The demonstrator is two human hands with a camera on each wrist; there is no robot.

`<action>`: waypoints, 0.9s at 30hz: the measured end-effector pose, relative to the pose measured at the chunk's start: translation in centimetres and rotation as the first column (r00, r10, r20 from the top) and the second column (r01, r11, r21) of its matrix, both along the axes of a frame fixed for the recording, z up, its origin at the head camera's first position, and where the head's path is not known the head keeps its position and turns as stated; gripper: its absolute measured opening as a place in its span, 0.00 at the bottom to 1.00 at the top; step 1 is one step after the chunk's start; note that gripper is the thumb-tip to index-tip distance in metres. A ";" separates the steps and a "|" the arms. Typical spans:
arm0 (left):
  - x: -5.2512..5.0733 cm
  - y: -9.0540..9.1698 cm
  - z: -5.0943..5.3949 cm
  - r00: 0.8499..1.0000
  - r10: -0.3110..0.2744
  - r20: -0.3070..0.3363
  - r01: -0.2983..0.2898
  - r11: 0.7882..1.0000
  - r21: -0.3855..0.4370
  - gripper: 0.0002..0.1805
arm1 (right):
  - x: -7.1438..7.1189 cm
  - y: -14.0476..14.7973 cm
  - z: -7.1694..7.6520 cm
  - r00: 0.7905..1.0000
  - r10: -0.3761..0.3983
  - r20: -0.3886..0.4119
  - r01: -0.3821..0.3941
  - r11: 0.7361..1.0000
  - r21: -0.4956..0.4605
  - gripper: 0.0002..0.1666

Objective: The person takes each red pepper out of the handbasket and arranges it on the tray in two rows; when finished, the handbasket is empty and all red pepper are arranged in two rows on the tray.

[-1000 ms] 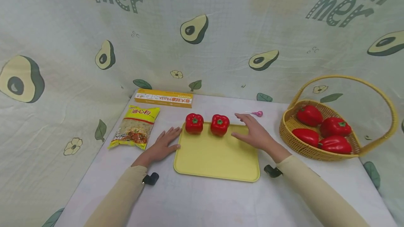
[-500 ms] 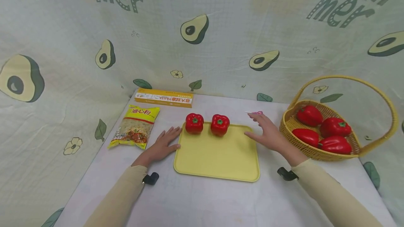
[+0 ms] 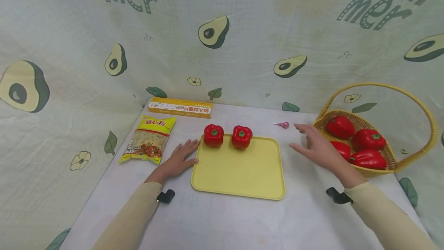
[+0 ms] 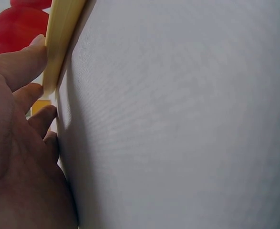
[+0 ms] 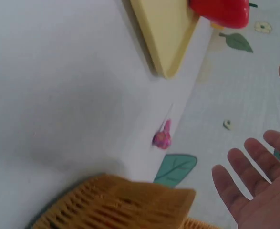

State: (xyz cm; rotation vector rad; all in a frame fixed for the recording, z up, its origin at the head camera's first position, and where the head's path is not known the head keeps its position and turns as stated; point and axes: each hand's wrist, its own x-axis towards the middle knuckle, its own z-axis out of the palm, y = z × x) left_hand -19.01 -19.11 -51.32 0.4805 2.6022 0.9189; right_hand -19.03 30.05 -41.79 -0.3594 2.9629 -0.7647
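Observation:
My left hand [image 3: 178, 161] rests at the left edge of a yellow tray [image 3: 239, 176], its thumb and fingertips touching the rim. Two red bell peppers [image 3: 213, 135] stand side by side along the tray's far edge. Off to the right, my right hand [image 3: 320, 147] hovers above the table with spread, relaxed fingers and nothing in it. It overlaps the near-left side of a wicker basket [image 3: 362, 173] with several red peppers [image 3: 368, 140] inside. In the right wrist view the right hand [image 5: 266, 191] is apart from the basket wall [image 5: 116, 200].
A yellow pasta bag [image 3: 149, 139] lies left of the tray. Behind it is a long pasta box [image 3: 180, 108]. A lollipop-like pink item [image 3: 284, 125] on a thin white stick lies beyond the tray. The basket's tall handle [image 3: 388, 86] arches over it.
My right hand has moved right, from over the tray's right side to beside the basket, uncovering the pink item. The left hand, tray and peppers have stayed put.

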 end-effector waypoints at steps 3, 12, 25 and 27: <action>0.0 -0.1 -0.1 1.000 -0.004 -0.005 0.004 1.000 0.002 0.40 | 0.4 1.0 0.6 1.000 -0.016 -0.001 0.016 1.000 0.016 0.53; 0.0 -0.2 -0.3 1.000 -0.018 -0.021 0.018 1.000 0.014 0.40 | 1.3 4.3 1.9 0.998 -0.033 -0.047 0.036 0.997 0.065 0.50; 0.0 -0.1 -0.2 0.999 -0.027 -0.032 0.027 1.000 0.013 0.40 | 1.1 8.9 1.2 0.995 -0.080 0.059 0.072 0.989 0.131 0.54; 0.0 -0.2 -0.3 0.999 -0.028 -0.034 0.028 1.000 0.011 0.40 | 1.1 9.4 0.8 0.994 -0.085 0.069 0.074 0.987 0.142 0.55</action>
